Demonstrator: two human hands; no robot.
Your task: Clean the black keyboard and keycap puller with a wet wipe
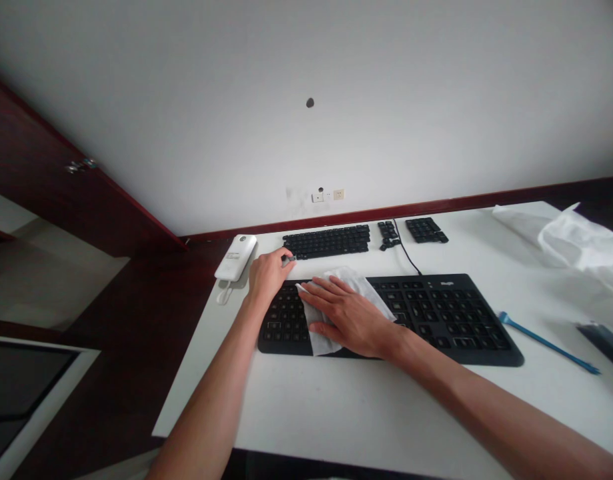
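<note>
Left hand (pixel 267 277) pinching a small black plastic keycap (pixel 288 261); right hand (pixel 349 317) spread flat, fingers apart, pressing a white cloth wipe (pixel 331 293) onto a black computer keyboard (pixel 451 320).

Keyboard (pixel 439 320) brand mark (pixel 447 284) too blurred; keycap legends (pixel 286 320) unreadable

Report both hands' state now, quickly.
Left hand: closed, pinching a small dark piece.
Right hand: open, lying flat on a white wipe over the black keyboard.
</note>
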